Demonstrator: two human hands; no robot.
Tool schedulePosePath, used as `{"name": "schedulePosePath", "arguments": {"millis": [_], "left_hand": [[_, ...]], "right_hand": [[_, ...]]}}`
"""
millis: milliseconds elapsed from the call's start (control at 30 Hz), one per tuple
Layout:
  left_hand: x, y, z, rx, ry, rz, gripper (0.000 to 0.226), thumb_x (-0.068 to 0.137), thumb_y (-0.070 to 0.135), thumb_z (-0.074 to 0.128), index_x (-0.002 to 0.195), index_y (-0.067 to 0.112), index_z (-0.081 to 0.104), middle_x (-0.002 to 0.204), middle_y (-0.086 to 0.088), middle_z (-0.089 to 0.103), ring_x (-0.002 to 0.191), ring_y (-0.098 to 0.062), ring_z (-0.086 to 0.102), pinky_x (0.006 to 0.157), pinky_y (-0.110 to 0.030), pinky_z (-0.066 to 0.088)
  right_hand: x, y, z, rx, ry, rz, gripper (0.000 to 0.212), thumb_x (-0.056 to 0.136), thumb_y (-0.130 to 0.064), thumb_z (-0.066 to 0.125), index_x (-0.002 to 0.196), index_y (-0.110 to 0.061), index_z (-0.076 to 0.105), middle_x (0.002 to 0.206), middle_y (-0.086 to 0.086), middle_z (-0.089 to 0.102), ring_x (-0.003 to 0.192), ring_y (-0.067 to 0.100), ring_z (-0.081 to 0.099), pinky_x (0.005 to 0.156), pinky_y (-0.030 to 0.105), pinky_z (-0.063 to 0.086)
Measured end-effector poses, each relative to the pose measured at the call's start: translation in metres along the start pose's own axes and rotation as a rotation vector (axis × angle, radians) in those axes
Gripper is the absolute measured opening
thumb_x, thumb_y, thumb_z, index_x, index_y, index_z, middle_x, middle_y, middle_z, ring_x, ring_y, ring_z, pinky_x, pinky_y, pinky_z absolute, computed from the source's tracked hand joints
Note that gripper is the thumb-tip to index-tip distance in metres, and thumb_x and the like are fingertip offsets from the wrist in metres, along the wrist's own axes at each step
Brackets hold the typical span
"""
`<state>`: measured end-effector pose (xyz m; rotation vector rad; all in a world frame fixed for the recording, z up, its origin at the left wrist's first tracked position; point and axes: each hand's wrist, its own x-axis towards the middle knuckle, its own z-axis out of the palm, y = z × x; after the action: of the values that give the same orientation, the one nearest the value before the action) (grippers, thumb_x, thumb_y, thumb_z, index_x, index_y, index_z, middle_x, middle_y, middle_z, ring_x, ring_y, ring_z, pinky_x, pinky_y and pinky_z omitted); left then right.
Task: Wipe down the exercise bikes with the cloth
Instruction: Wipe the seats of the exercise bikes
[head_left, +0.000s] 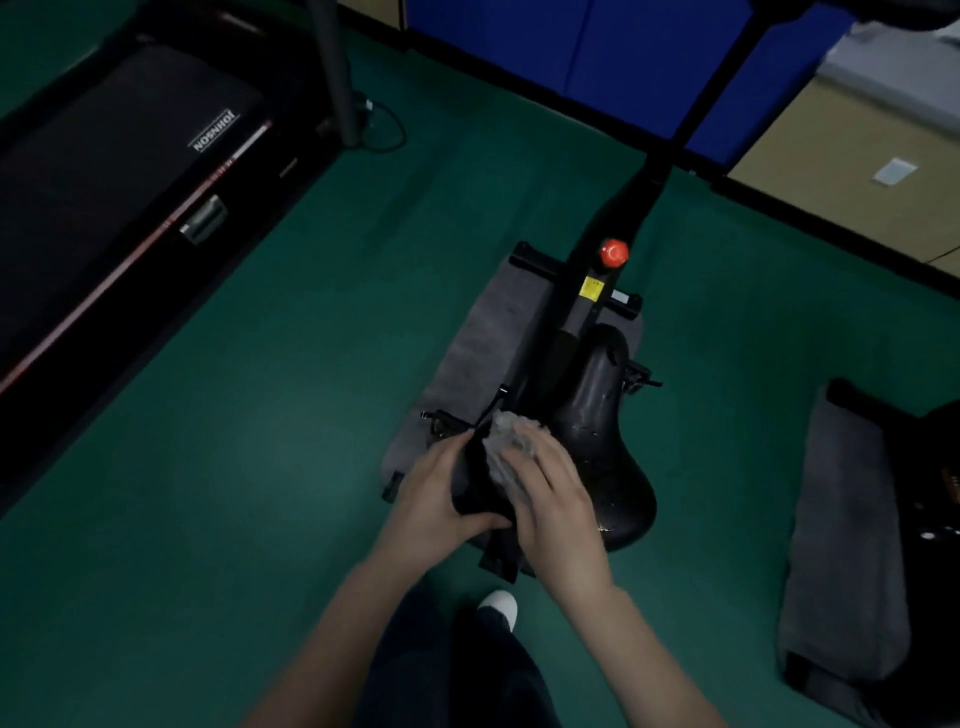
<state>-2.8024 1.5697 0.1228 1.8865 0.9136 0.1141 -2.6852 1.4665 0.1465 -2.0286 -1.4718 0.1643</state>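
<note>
Left hand (441, 488) fingers curled round black bike part (475, 499) | right hand (550, 493) fingers flat on cloth (506, 441)

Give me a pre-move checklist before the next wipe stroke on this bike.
1. Cloth in hand: ok, the right hand presses the grey cloth onto the bike.
2. Part steadied: ok, the left hand grips the black saddle being wiped.
3. Bike footing: ok, the exercise bike stands on its grey mat.
4. Cloth contact: cannot tell, motion blur hides how flat it lies.
5. Red knob out of the stroke path: ok, it sits farther up the frame.
6. Foot clearance: ok, the white shoe is behind the base.
</note>
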Motion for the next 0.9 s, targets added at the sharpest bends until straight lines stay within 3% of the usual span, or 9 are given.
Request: {"name": "schedulePosePath", "arguments": {"millis": [167, 267, 400, 500, 600, 667, 767, 900], "left_hand": [[0.002, -0.006, 0.006, -0.106, 0.025, -0.005, 0.101, 0.057, 0.042, 0.088, 0.143, 0.024, 0.037, 0.14, 0.011, 0.042, 0.13, -0.005, 0.037, 0.111, -0.026, 0.03], [0.004, -0.009, 0.009, -0.143, 0.037, -0.006, 0.102, 0.054, 0.041, 0.089, 0.141, 0.024, 0.039, 0.139, 0.013, 0.042, 0.129, -0.002, 0.037, 0.109, -0.019, 0.028], [0.004, -0.012, 0.011, -0.19, 0.062, -0.03, 0.096, 0.056, 0.039, 0.088, 0.138, 0.023, 0.041, 0.133, 0.018, 0.042, 0.12, 0.01, 0.034, 0.099, 0.0, 0.023], [0.001, -0.012, 0.012, -0.238, 0.075, -0.048, 0.095, 0.057, 0.036, 0.089, 0.136, 0.03, 0.036, 0.124, 0.031, 0.034, 0.115, 0.016, 0.028, 0.095, 0.005, 0.02], [0.001, -0.014, 0.014, -0.257, 0.071, -0.056, 0.099, 0.055, 0.037, 0.09, 0.139, 0.031, 0.037, 0.125, 0.033, 0.032, 0.116, 0.015, 0.028, 0.096, 0.001, 0.019], [0.0, -0.017, 0.016, -0.285, 0.059, -0.056, 0.099, 0.055, 0.038, 0.09, 0.139, 0.035, 0.037, 0.123, 0.04, 0.028, 0.115, 0.02, 0.029, 0.094, 0.0, 0.02], [0.0, -0.019, 0.018, -0.297, 0.05, -0.051, 0.097, 0.054, 0.038, 0.09, 0.134, 0.042, 0.034, 0.121, 0.043, 0.026, 0.111, 0.027, 0.026, 0.093, 0.002, 0.019], [0.003, -0.023, 0.02, -0.322, 0.054, -0.073, 0.094, 0.056, 0.034, 0.09, 0.125, 0.042, 0.027, 0.116, 0.043, 0.023, 0.107, 0.023, 0.026, 0.086, 0.01, 0.016]], "right_hand": [[0.033, 0.015, -0.012, -0.083, -0.153, 0.086, 0.044, 0.081, 0.005, 0.066, 0.124, -0.005, 0.059, 0.116, 0.013, 0.056, 0.116, 0.024, 0.05, 0.106, 0.029, 0.038], [0.019, 0.007, -0.017, -0.02, -0.134, 0.099, 0.041, 0.083, 0.005, 0.061, 0.122, -0.004, 0.06, 0.118, 0.012, 0.055, 0.119, 0.022, 0.048, 0.107, 0.022, 0.034], [0.005, -0.006, -0.008, 0.03, -0.181, -0.01, 0.04, 0.081, 0.009, 0.059, 0.119, -0.001, 0.061, 0.126, 0.015, 0.053, 0.126, 0.024, 0.044, 0.111, 0.029, 0.033], [0.031, 0.0, -0.003, -0.005, -0.255, -0.015, 0.041, 0.079, 0.01, 0.063, 0.119, -0.001, 0.061, 0.121, 0.016, 0.054, 0.118, 0.024, 0.048, 0.108, 0.023, 0.034], [0.065, 0.015, 0.0, -0.092, -0.291, 0.076, 0.036, 0.085, 0.001, 0.062, 0.121, -0.003, 0.061, 0.112, 0.016, 0.057, 0.107, 0.032, 0.057, 0.098, 0.03, 0.043], [0.075, 0.023, -0.003, -0.103, -0.296, 0.123, 0.032, 0.089, -0.004, 0.061, 0.121, -0.002, 0.061, 0.11, 0.015, 0.058, 0.103, 0.033, 0.06, 0.093, 0.023, 0.041], [0.061, 0.017, -0.011, -0.036, -0.293, 0.073, 0.034, 0.086, 0.002, 0.062, 0.119, -0.004, 0.062, 0.113, 0.011, 0.056, 0.109, 0.026, 0.057, 0.097, 0.015, 0.035], [0.041, 0.004, -0.008, 0.012, -0.337, -0.056, 0.035, 0.083, 0.005, 0.063, 0.117, -0.003, 0.062, 0.118, 0.011, 0.055, 0.116, 0.02, 0.05, 0.103, 0.02, 0.036]]}}
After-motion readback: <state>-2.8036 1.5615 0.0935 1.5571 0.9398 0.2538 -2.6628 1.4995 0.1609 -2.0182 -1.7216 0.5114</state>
